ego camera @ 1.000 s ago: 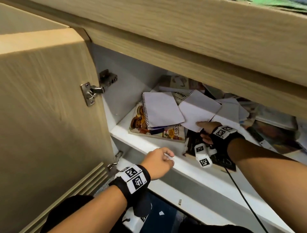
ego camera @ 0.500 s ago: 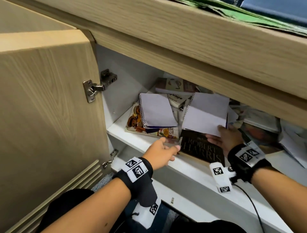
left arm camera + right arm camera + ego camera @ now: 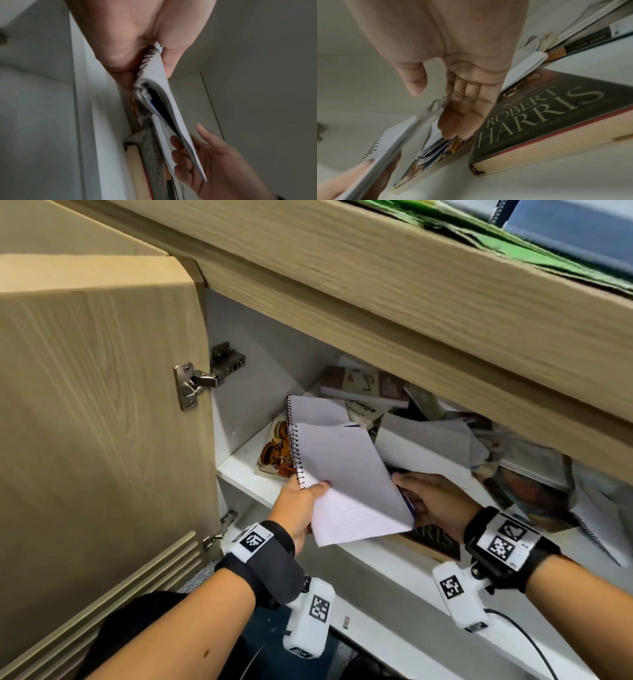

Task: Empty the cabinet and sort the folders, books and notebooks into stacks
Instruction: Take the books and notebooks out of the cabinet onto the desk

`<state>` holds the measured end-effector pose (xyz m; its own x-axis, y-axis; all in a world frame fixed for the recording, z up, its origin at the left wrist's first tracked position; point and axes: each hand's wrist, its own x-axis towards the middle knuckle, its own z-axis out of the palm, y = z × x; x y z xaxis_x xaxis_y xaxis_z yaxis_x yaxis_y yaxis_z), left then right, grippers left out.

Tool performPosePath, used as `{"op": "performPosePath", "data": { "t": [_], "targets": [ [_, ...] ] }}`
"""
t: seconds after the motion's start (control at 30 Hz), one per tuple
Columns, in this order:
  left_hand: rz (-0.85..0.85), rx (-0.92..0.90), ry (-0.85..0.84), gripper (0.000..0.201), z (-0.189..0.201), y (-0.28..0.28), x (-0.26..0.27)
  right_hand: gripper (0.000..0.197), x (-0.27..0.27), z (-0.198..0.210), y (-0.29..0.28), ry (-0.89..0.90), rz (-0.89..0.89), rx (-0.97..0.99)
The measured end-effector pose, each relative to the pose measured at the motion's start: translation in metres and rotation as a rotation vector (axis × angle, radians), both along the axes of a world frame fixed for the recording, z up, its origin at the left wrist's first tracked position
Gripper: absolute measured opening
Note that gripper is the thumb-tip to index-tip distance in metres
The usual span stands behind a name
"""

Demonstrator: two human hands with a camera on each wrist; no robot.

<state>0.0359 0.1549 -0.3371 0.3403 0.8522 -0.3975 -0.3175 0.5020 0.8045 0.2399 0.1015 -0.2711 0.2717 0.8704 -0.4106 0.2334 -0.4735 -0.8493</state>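
From the head camera, the left hand (image 3: 297, 505) pinches a spiral notebook (image 3: 346, 477) at its wire-bound corner, thumb on top, lifting it clear of the white cabinet shelf (image 3: 239, 470). The right hand (image 3: 435, 505) reaches under the notebook's far edge with fingers extended. A second spiral notebook (image 3: 313, 410) lies behind on an illustrated book (image 3: 274, 453), among a jumble of books and papers. The wooden cabinet door (image 3: 99, 412) stands open at left.

The left wrist camera shows thumb and fingers clamped on the notebook's spiral binding (image 3: 150, 54), pages hanging open above a hardback book (image 3: 137, 169); the right hand's straight fingers (image 3: 181, 152) touch its loose edge.

The right wrist camera shows the right hand spread flat, fingertips (image 3: 453, 129) near the second notebook's coil, beside a dark hardback lettered "Robert Harris" (image 3: 547, 121) lying on the shelf.
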Motion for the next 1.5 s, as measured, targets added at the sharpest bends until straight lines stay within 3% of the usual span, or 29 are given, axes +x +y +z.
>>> {"op": "performPosePath", "data": {
  "t": [0.1, 0.23, 0.37, 0.63, 0.77, 0.9, 0.97, 1.03, 1.13, 1.27, 1.33, 1.5],
  "targets": [
    [0.01, 0.065, 0.022, 0.018, 0.001, 0.017, -0.006, 0.031, -0.004, -0.005, 0.027, -0.007, -0.023, -0.001],
    [0.12, 0.078, 0.044, 0.038, 0.006, 0.049, -0.014, 0.02, -0.008, -0.012, 0.078, -0.029, -0.124, 0.05],
    [0.194, 0.049, 0.044, 0.028, -0.006, 0.068, -0.026, 0.011, -0.01, -0.024, 0.129, -0.055, -0.173, -0.021],
    [0.113, -0.007, 0.096, 0.032, -0.031, 0.085, -0.034, 0.018, -0.02, -0.04, 0.162, -0.114, -0.209, -0.216],
    [0.065, -0.031, 0.079, 0.052, -0.034, 0.087, -0.037, 0.033, -0.018, -0.054, 0.168, -0.108, -0.218, -0.211],
    [-0.02, -0.023, 0.032, 0.047, -0.025, 0.079, -0.037, 0.01, -0.03, -0.051, 0.158, -0.265, -0.069, -0.225],
    [-0.047, -0.032, 0.023, 0.048, -0.017, 0.073, -0.039, 0.027, -0.033, -0.047, 0.15, -0.286, 0.013, -0.215],
    [-0.073, -0.05, 0.008, 0.046, -0.01, 0.067, -0.042, 0.024, -0.033, -0.041, 0.14, -0.246, 0.043, -0.189],
    [-0.087, -0.033, -0.053, 0.03, 0.005, 0.052, -0.051, 0.01, -0.032, -0.026, 0.122, -0.102, -0.052, -0.127],
    [-0.102, 0.039, -0.135, 0.041, 0.033, 0.027, -0.058, 0.038, -0.036, -0.004, 0.093, 0.301, -0.081, -0.148],
    [-0.101, 0.062, -0.16, 0.05, 0.051, 0.014, -0.06, 0.036, -0.037, 0.007, 0.076, 0.402, -0.039, -0.111],
    [-0.199, 0.102, -0.099, 0.041, 0.082, -0.021, -0.063, 0.022, -0.039, 0.046, 0.021, 0.283, -0.057, -0.056]
  ]
}}
